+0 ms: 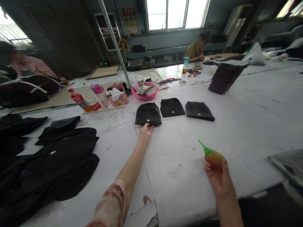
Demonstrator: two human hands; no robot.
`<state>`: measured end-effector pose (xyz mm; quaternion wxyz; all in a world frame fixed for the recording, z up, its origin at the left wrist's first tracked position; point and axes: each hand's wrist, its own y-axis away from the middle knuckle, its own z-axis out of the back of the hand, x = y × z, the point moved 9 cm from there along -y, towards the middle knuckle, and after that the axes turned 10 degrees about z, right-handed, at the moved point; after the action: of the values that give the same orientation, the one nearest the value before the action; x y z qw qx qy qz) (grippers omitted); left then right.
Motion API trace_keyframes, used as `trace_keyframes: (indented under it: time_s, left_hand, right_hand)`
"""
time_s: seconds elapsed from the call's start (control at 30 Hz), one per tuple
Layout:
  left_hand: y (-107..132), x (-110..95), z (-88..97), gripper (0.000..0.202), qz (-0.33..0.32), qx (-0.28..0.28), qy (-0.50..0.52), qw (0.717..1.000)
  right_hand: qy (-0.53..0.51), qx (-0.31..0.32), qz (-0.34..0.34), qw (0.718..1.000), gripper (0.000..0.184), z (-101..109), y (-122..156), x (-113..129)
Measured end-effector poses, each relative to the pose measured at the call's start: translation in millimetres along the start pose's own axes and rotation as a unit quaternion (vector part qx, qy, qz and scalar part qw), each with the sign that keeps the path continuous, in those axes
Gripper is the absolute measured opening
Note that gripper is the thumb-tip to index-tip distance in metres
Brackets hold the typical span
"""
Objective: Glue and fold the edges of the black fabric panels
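My left hand (pixel 146 130) reaches out across the table and pinches the near edge of a black leather-like piece (pixel 148 113), thumb on top and the fingers partly hidden beneath. This piece has a rounded far side and a small white tag. To its right lie two similar black pieces, one in the middle (pixel 172 107) and one at the right (pixel 199 110), each with a white tag. Held in my right hand (pixel 222 178) is a glue bottle (pixel 215 159) with amber liquid and a green nozzle pointing up and left, above the table.
Black cut pieces (pixel 68 148) are heaped at the left. A pink basin (pixel 145 94) with tools, a tissue box (pixel 119 97) and drink bottles stand beyond, near a slanting pole (pixel 115 41). Stacked dark panels (pixel 224 77) stand far right. Two people sit across the white table (pixel 180 189).
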<state>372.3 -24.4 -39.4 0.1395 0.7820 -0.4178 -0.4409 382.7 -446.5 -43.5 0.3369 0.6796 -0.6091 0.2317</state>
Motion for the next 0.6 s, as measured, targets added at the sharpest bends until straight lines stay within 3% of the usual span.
trace_keyframes:
  time_s: [0.2,0.37,0.6]
  left_hand:
    - [-21,-8,-10.5,0.026,-0.009,-0.025,0.017,0.999]
    - [-36,-10,-24.1,0.016,-0.013,-0.031,0.017,0.999]
    - [-51,-11,-36.5,0.025,-0.034,-0.029,-0.005,0.999]
  right_hand:
    - [0.018,-0.006,0.007,1.0,0.053,-2,0,2]
    - [0.024,-0.026,0.011,0.999,0.054,4,0,2]
    - [0.036,-0.046,0.016,0.998,0.055,10,-2,3]
